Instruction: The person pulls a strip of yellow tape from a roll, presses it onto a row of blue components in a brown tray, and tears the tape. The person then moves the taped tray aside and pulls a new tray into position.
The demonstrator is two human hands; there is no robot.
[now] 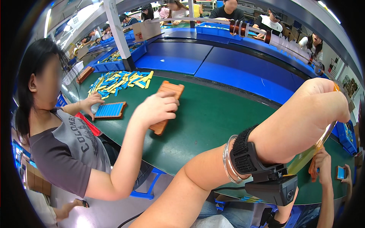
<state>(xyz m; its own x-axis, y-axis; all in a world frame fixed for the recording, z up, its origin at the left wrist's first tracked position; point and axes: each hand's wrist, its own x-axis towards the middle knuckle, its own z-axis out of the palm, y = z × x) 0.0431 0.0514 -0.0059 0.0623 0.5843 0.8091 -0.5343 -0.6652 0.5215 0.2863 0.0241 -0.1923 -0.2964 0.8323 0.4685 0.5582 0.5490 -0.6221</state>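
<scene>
My left arm reaches across the view from the lower edge, with a strapped-on black camera at the wrist. My left hand [323, 100] is raised at the right, curled, its fingers mostly hidden. A yellowish translucent strip [306, 156] shows above and below that hand, seemingly gripped in it, and slants down toward the table. What the strip belongs to I cannot make out. Low in the view, under my left wrist, is my right hand [291, 203], largely covered by the black camera; its fingers do not show. Several blue and yellow strips [251, 198] lie near the table edge beside it.
At the left, a co-worker holds an orange-brown ribbed tray [167, 108] and touches another filled with blue pieces [110, 110]. Blue and yellow sticks [121, 81] lie heaped on the green table [213, 114]. Another person's hands [323, 163] work at the right. Blue panels [239, 72] lie beyond.
</scene>
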